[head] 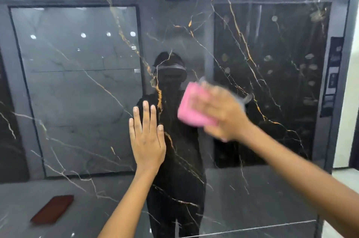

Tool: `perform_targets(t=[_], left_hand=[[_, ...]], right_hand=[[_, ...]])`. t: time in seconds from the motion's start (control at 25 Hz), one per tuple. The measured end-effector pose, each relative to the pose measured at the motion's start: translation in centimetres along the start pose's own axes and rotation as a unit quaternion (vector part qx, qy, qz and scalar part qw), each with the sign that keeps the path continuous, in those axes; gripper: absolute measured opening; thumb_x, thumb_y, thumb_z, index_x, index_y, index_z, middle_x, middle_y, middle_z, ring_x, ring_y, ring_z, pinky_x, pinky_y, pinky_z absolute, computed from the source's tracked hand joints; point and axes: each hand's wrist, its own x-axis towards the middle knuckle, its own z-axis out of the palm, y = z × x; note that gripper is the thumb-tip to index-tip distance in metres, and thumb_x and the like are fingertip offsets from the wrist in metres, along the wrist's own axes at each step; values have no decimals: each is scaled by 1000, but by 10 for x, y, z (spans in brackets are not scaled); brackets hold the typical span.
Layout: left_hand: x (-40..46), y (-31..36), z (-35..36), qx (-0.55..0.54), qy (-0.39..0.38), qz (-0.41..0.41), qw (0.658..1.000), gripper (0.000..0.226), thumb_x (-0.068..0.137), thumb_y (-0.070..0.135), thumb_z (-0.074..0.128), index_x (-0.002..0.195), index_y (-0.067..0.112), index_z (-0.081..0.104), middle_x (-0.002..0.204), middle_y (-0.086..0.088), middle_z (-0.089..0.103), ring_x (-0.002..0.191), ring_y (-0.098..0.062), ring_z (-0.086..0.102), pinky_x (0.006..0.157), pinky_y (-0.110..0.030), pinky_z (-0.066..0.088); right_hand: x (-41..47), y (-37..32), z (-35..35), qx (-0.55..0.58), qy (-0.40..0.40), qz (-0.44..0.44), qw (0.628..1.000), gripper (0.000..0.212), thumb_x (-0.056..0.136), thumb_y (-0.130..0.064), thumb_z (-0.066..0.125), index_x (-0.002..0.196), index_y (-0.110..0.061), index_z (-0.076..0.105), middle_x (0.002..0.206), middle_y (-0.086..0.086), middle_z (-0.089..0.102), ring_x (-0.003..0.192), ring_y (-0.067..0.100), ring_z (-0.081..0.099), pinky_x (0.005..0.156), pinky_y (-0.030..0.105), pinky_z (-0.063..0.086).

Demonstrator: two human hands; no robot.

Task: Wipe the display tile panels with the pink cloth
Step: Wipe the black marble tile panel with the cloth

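Note:
A glossy black display tile panel [194, 24] with gold and white veins fills the view and mirrors the room. My left hand [146, 140] lies flat against it, fingers straight and pointing up. To its right, my right hand [223, 113] presses a folded pink cloth [194, 109] onto the panel at about chest height. The right hand and cloth are motion-blurred. Most of the cloth shows left of the fingers; the rest is hidden under the palm.
The panel's dark frame edge [349, 62] runs down the right side, with a label strip [333, 76] beside it. Reflected in the tile are other framed panels, ceiling lights, a person's silhouette and a reddish-brown rectangle [52, 209] at lower left.

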Motion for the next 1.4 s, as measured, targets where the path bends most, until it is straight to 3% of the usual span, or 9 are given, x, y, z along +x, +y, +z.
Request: perform_targets(t=[0.08, 0.16, 0.36, 0.44, 0.56, 0.72, 1.0, 1.24, 1.4], left_hand=[[0, 0, -1, -30, -5, 0, 1000, 55, 101, 24, 28, 153, 10, 20, 161, -2, 13, 151, -21, -3, 122, -38, 1], [2, -3, -2, -60, -13, 10, 998, 54, 102, 25, 25, 153, 10, 22, 161, -2, 13, 151, -21, -3, 123, -38, 0], [-14, -3, -4, -87, -43, -4, 995, 55, 106, 39, 10, 153, 14, 25, 161, 2, 13, 151, -18, -4, 122, -37, -2], [-39, 6, -1, -69, -53, -43, 995, 55, 106, 39, 12, 154, 15, 21, 163, 2, 7, 151, -19, -5, 122, -38, -2], [-71, 9, 8, -22, -63, -43, 997, 56, 105, 37, 21, 155, 16, 9, 164, 4, -8, 151, -22, -9, 122, -39, -4], [-71, 5, 15, -7, -44, -33, 998, 59, 101, 30, 29, 154, 15, 8, 164, 6, -11, 151, -22, -10, 122, -38, -6], [-73, 3, 15, -9, -46, -25, 999, 59, 103, 29, 30, 155, 13, 9, 162, -3, 5, 150, -22, -12, 122, -40, -5], [-73, 5, 17, -7, -29, -16, 999, 56, 104, 31, 25, 155, 14, 8, 162, -2, 3, 151, -22, -10, 122, -40, -4], [-70, 4, 18, -2, -29, -11, 1000, 54, 106, 33, 22, 155, 10, 16, 161, -10, 16, 151, -29, -2, 122, -41, -2]], right_hand=[[53, 40, -14, 5, 92, 209, 974, 67, 68, -17, 60, 134, -16, 56, 141, 14, 51, 135, 43, 38, 106, 41, 30], [56, 20, 1, -10, 98, 236, 967, 70, 68, -20, 59, 138, -17, 53, 147, 14, 44, 139, 42, 32, 112, 40, 21], [-91, -130, 30, -35, -215, -195, 956, 81, 72, -36, 64, 147, -24, 36, 155, -3, 34, 149, 30, 4, 121, 48, -3], [-93, -104, 20, -24, -203, -253, 945, 76, 72, -35, 62, 144, -23, 42, 152, -3, 38, 148, 29, 11, 121, 45, -4], [-35, 1, -3, -47, -37, -36, 998, 64, 74, -25, 56, 137, -19, 49, 143, 6, 50, 141, 34, 31, 115, 44, 21], [-49, 37, -12, -16, 134, 233, 963, 60, 73, -14, 53, 133, -15, 54, 136, 15, 55, 133, 45, 40, 102, 51, 39], [-188, -111, 16, -3, -199, -163, 966, 78, 73, -33, 64, 145, -27, 35, 162, -6, 10, 150, 23, 8, 122, 44, 5], [-68, 4, -6, -15, 88, 269, 959, 61, 71, -17, 54, 132, -15, 56, 138, 15, 54, 134, 42, 39, 103, 49, 34], [-159, -146, 43, -11, -130, -68, 989, 71, 72, -30, 61, 141, -25, 46, 149, 1, 40, 145, 31, 18, 119, 50, 12]])
